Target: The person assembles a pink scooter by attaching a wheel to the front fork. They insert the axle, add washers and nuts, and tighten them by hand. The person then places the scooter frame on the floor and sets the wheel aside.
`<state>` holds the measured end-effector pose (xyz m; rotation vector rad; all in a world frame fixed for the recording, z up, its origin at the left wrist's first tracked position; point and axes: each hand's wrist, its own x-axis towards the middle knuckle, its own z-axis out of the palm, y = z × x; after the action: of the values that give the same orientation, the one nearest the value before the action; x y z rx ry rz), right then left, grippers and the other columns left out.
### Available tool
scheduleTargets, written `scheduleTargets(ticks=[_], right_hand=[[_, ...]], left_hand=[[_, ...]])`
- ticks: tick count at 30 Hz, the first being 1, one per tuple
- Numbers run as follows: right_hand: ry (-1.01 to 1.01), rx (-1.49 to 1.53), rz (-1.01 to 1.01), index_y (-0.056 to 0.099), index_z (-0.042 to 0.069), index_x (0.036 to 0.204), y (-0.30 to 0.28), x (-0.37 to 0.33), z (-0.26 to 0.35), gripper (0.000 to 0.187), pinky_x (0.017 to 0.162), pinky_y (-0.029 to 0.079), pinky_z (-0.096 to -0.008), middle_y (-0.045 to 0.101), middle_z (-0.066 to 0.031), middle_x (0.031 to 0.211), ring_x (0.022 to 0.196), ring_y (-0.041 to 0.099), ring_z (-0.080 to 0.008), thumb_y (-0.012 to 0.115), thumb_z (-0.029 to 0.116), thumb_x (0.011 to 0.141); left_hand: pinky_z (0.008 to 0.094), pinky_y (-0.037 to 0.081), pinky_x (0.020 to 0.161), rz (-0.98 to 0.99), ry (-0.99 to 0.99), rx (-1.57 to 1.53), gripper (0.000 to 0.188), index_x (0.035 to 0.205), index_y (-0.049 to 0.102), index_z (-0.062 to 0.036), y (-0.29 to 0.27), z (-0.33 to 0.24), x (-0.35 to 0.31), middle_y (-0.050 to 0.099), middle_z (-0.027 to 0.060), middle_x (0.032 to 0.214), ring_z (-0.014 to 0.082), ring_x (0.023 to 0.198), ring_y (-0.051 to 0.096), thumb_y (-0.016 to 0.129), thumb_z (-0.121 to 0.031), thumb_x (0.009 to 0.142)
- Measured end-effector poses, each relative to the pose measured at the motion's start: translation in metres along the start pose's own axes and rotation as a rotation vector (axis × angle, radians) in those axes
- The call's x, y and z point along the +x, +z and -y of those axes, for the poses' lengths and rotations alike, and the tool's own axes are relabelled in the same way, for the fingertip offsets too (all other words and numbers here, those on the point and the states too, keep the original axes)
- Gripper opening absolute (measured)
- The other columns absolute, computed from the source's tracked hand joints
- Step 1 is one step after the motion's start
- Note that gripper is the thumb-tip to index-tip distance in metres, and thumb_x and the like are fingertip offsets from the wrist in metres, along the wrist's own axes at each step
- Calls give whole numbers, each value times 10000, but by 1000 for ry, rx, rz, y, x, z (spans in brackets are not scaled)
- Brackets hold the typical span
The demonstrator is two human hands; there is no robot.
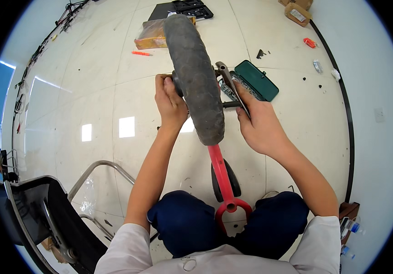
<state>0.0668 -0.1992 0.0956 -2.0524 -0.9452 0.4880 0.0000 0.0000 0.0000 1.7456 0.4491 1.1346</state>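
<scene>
A worn grey-black tyre (195, 86) stands up in front of me, joined to a red frame (221, 171) that runs down between my knees to a forked end. My left hand (171, 103) is closed at the wheel's left side, fingers curled at a dark round part (177, 83) by the hub. Its fingertips are partly hidden. On the other side, my right hand (261, 122) grips a grey metal wrench (228, 76), whose upper end sits beside the axle. Whether it is seated on a nut cannot be made out. A dark bar (231, 104) sticks out below the wrench.
Just beyond my right hand lies an open green metal box (265, 86) with small hardware. A yellowish box (152, 42), an orange pen-like tool (141, 53) and a black tool case (200, 11) lie farther off. A black chair (52, 214) stands at left; bottles (354, 227) at right.
</scene>
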Motion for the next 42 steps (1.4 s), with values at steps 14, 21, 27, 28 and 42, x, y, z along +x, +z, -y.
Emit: scheduleTargets(ticks=[14, 21, 27, 28, 42], right_hand=[[88, 101, 64, 348, -126, 1377, 18, 3, 17, 564, 528, 508, -397, 584, -233, 630, 469, 599, -307, 443, 4, 836], [180, 133, 151, 402, -175, 1288, 9, 6, 29, 503, 594, 518, -429, 587, -317, 661, 557, 640, -377, 454, 1, 819], [397, 302, 391, 353, -112, 1378, -24, 21, 52, 550, 379, 499, -326, 515, -66, 576, 409, 549, -156, 485, 5, 857], [400, 332, 421, 358, -115, 1362, -29, 22, 55, 535, 375, 504, -320, 531, -71, 630, 432, 557, -143, 500, 7, 861], [-33, 57, 561, 572, -53, 994, -51, 22, 60, 496, 596, 438, -315, 579, -127, 718, 618, 533, -194, 690, 315, 684]], left_hand=[[279, 408, 612, -18, 39, 28, 284, 922, 466, -7, -6, 11, 1, 512, 59, 683, 128, 622, 466, 318, -223, 1031], [284, 413, 559, 3, 73, 83, 284, 923, 464, -8, -9, 2, 0, 548, 73, 651, 140, 560, 507, 315, -223, 1035], [295, 399, 485, 60, 45, 72, 289, 925, 458, -10, -13, -2, 2, 541, 77, 590, 139, 468, 513, 312, -231, 1039], [295, 399, 488, 58, 60, 83, 290, 925, 458, -9, -14, 2, 3, 538, 81, 590, 140, 468, 509, 314, -232, 1039], [305, 445, 656, 187, -55, -8, 241, 1046, 461, 8, -23, -9, 3, 574, 111, 781, 171, 699, 571, 371, -212, 1010]])
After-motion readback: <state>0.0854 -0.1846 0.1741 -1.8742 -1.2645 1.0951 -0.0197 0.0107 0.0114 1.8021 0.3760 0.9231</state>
